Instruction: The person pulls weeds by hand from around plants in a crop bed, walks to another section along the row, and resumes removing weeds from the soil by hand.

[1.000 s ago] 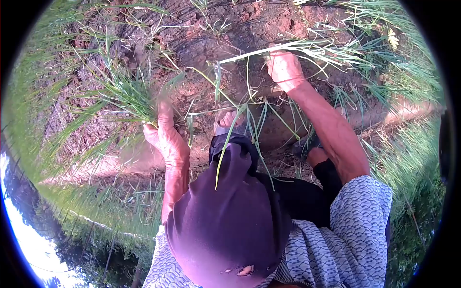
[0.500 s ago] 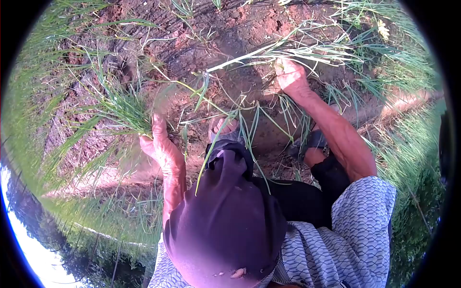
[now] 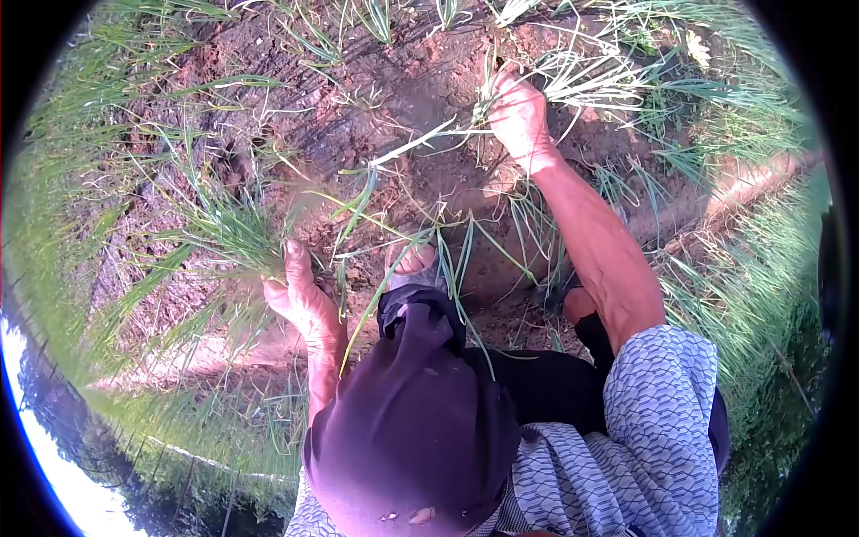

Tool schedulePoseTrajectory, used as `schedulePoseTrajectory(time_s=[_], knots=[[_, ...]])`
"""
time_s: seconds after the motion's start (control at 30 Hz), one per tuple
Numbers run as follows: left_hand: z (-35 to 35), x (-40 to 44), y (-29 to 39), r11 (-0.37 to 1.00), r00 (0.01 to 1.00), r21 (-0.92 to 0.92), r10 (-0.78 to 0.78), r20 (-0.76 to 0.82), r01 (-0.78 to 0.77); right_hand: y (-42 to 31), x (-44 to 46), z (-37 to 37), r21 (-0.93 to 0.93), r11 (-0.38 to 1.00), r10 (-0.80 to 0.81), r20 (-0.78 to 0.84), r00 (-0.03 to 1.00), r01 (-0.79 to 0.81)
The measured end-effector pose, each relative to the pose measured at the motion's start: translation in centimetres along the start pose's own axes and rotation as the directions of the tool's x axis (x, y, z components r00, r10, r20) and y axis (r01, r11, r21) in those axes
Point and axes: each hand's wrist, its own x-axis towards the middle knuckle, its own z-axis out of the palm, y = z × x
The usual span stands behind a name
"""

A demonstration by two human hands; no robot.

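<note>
My left hand [image 3: 307, 300] is closed round a bunch of thin green onion-like plants [image 3: 234, 228], held low over the soil at the left. My right hand [image 3: 521, 118] reaches forward, its fingers closed at the soil on onion-like leaves [image 3: 486, 100]; the exact grip is partly hidden. Beside it, on the right, lies a spread clump of pale-stemmed leaves [image 3: 595, 82]. A long pale stalk [image 3: 416, 145] slants between the two hands, above several loose drooping leaves [image 3: 461, 255].
Reddish-brown soil [image 3: 300, 134] carries scattered upright tufts [image 3: 378, 20] ahead. Dense green plants [image 3: 761, 259] stand on the right and left. A foot [image 3: 413, 259] rests on the soil below the loose leaves. Dark purple cloth [image 3: 412, 421] fills the lower middle.
My right hand has moved forward and slightly left, off the pale-stemmed clump to leaves standing at the soil. My left hand keeps its bunch in nearly the same place.
</note>
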Motion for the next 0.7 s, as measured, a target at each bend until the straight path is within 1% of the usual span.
schedulePoseTrajectory(time_s=[0.03, 0.07, 0.1, 0.13, 0.17, 0.2, 0.23, 0.27, 0.3, 0.33, 0.37, 0.43, 0.47, 0.5, 0.53, 0.6, 0.63, 0.67, 0.7], knots=[[0.4, -0.3, 0.2, 1.000, 0.999, -0.020, -0.020, -0.040, 0.019, -0.4, 0.9, -0.2, 0.382, 0.922, 0.075, -0.007, 0.997, -0.066], [0.7, -0.6, 0.4, 0.999, 0.996, -0.037, -0.042, -0.080, 0.039, -1.1, 1.7, -0.2, 0.708, 0.700, 0.149, -0.014, 0.989, -0.095], [0.0, -0.4, 0.2, 0.999, 0.999, 0.036, -0.012, -0.033, 0.013, -0.9, 3.2, -1.4, 0.510, 0.859, 0.094, -0.092, 0.991, -0.034], [-0.4, -0.4, 0.2, 0.999, 1.000, 0.048, -0.014, -0.021, 0.015, -0.7, 4.2, -2.4, 0.175, 0.984, 0.011, -0.130, 0.991, 0.012], [-0.4, -0.4, 0.4, 0.998, 1.000, 0.060, -0.017, -0.007, 0.017, -1.0, 5.3, -3.2, -0.184, 0.982, -0.072, -0.166, 0.983, 0.040], [-0.3, -0.4, 0.5, 0.997, 1.000, 0.075, -0.019, 0.009, 0.019, -1.9, 5.9, -3.8, -0.605, 0.795, -0.154, -0.141, 0.978, 0.038], [-0.2, -0.3, 0.1, 1.000, 1.000, 0.020, -0.008, 0.007, 0.008, -2.8, 6.4, -4.1, -0.652, 0.758, -0.049, -0.094, 0.994, -0.024], [0.0, -0.4, 0.2, 1.000, 1.000, 0.019, -0.013, 0.004, 0.013, -3.3, 6.9, -4.5, -0.703, 0.707, 0.058, -0.045, 0.997, -0.072], [0.1, -0.4, 0.4, 1.000, 1.000, 0.017, -0.018, 0.001, 0.018, 0.9, 8.5, -5.1, -0.741, 0.662, 0.153, -0.012, 0.988, -0.112], [0.0, -0.5, 0.6, 1.000, 1.000, 0.015, -0.022, -0.003, 0.022, 1.2, 8.8, -5.2, -0.712, 0.691, 0.195, 0.015, 0.981, -0.126], [0.0, -0.6, 1.0, 0.999, 0.999, 0.029, -0.044, -0.008, 0.045, 0.1, 8.3, -5.5, -0.625, 0.770, 0.192, 0.037, 0.981, -0.127], [-0.3, -0.4, 0.7, 1.000, 0.999, 0.012, -0.025, -0.021, 0.025, -1.6, 7.9, -5.8, -0.426, 0.889, 0.227, 0.093, 0.969, -0.168], [-0.6, -0.2, 0.3, 1.000, 0.999, 0.008, -0.018, -0.029, 0.018, -1.3, 7.6, -5.0, -0.688, 0.719, -0.013, 0.122, 0.992, 0.094], [-1.2, 0.1, -0.4, 0.999, 0.999, 0.043, 0.019, -0.045, -0.017, 0.1, 7.8, -4.8, -0.611, 0.787, 0.008, 0.154, 0.988, 0.089], [-1.1, 0.0, -0.1, 0.998, 0.999, 0.060, -0.003, -0.044, 0.006, 1.5, 8.1, -4.7, -0.528, 0.846, 0.029, 0.186, 0.982, 0.075], [-0.8, -0.4, 0.9, 0.995, 0.998, 0.092, -0.045, -0.041, 0.049, -0.6, 7.6, -4.7, -0.615, 0.775, -0.134, 0.064, 0.989, 0.144], [-0.9, -0.3, 0.9, 0.996, 0.999, 0.079, -0.036, -0.030, 0.038, -3.8, 7.0, -3.7, -0.402, 0.896, 0.147, -0.127, 0.981, -0.186], [-0.7, -0.4, 1.1, 0.995, 0.997, 0.071, -0.063, -0.050, 0.066, -2.8, 8.3, -4.0, -0.495, 0.854, 0.084, -0.174, 0.981, -0.161], [-0.3, -0.6, 1.5, 0.994, 0.994, 0.060, -0.086, -0.069, 0.091, -1.7, 8.6, -4.2, -0.614, 0.790, -0.138, -0.158, 0.978, 0.012]])
